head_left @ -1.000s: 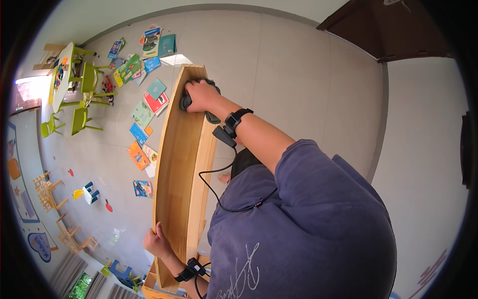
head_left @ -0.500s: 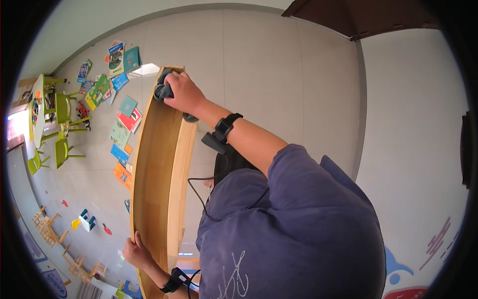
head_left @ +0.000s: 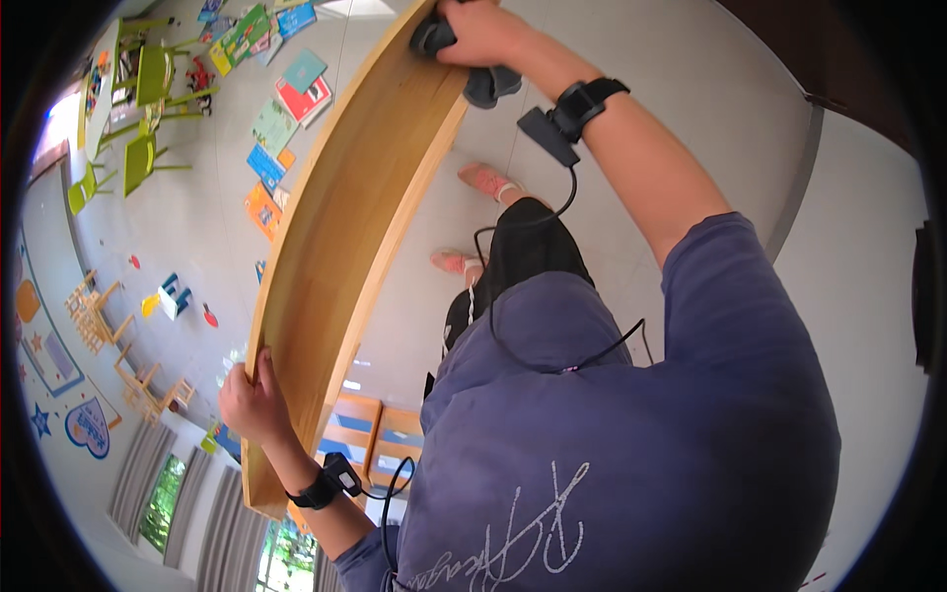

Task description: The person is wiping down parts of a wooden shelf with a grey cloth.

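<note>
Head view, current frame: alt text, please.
Right hand holds a dark grey cloth at the far end of a long wooden trough while the left hand grips its edge. Books lie on the floor to the left.

Runs as pale script (head_left: 538, 528) across the dark blue shirt (head_left: 681, 434), to the right of the wooden shelf (head_left: 345, 207), slanting and partly bent by the cloth. Shows as light lettering on a blue heart-shaped sign (head_left: 88, 427) to the left of the shelf's lower end, too small to read. Remains equally unreadable on the covers of books (head_left: 276, 125) left of the shelf's upper half.
</note>
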{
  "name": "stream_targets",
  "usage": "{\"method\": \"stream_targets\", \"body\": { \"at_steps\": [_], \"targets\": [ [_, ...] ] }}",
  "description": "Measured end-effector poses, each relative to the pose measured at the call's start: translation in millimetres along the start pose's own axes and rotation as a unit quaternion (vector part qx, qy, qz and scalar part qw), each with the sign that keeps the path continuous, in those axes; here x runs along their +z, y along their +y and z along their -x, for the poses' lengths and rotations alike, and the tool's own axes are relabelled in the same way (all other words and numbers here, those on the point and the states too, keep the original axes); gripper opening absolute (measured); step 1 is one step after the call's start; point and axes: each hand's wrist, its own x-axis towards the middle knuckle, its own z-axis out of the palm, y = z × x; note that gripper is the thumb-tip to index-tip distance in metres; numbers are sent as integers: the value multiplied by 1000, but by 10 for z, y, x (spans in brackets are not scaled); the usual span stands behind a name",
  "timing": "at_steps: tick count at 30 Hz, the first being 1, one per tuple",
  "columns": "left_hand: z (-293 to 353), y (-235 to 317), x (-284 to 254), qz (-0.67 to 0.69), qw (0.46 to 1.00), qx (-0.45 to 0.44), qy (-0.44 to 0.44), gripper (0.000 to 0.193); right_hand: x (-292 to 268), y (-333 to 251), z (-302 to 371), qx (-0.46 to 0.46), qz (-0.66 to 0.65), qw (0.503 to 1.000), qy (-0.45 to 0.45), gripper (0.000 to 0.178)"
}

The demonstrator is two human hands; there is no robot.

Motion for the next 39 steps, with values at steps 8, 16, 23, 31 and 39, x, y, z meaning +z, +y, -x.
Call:
{"method": "stream_targets", "body": {
  "at_steps": [8,16,23,31,39],
  "targets": [
    [18,-17,-64,31,998,-34,-47,40,-73,-224,-79,-15,17,998,-60,57],
    [-56,65,-76,35,999,-8,-27,47,-163,-298,384,-10,10,999,-48,49],
    [-479,156,26,-24,997,64,-28,53,310,23,862,-70,12,997,27,49],
    [-677,191,180,2,994,108,-12,55,410,-33,1376,75,-54,993,79,51],
    [-805,664,-171,-25,1000,14,-7,63,212,216,1278,91,-67,993,26,61]
  ]
}}
